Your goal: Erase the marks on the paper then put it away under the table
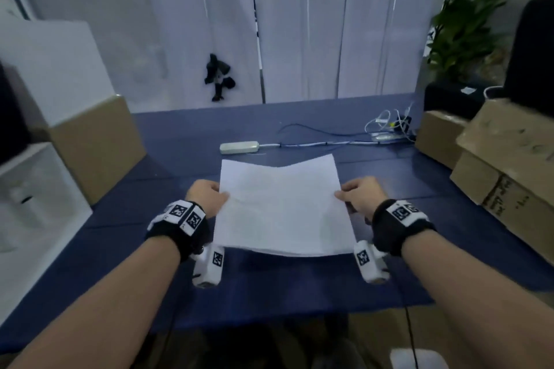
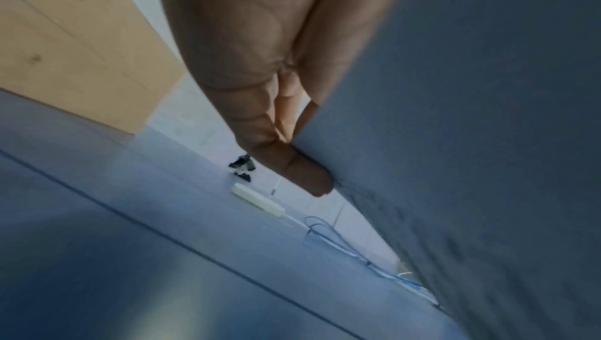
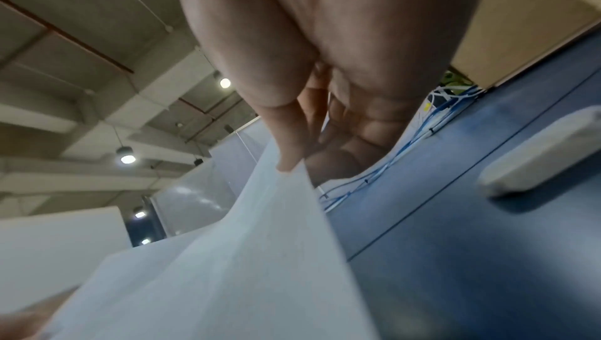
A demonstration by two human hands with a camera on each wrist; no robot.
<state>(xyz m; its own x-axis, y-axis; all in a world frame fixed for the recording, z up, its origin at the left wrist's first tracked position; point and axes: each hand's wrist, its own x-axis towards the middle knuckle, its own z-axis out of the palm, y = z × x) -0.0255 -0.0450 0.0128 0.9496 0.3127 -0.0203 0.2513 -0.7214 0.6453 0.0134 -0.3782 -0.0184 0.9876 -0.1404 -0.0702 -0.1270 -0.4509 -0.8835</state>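
A white sheet of paper (image 1: 281,207) is held above the blue table (image 1: 180,159), sagging a little in the middle; I see no marks on its top side. My left hand (image 1: 209,196) pinches its left edge and my right hand (image 1: 356,193) pinches its right edge. In the left wrist view the paper (image 2: 471,140) fills the right side, its underside in shadow, with my left hand (image 2: 302,168) gripping its edge. In the right wrist view my right hand (image 3: 292,160) pinches the paper (image 3: 244,255), thumb on top and fingers beneath. A white eraser-like block (image 3: 539,152) lies on the table to the right.
A white power strip (image 1: 239,147) with cables (image 1: 386,126) lies behind the paper. Cardboard boxes stand at the left (image 1: 99,144) and right (image 1: 506,165) of the table. A potted plant (image 1: 461,27) stands at the back right, a white partition (image 1: 299,24) behind.
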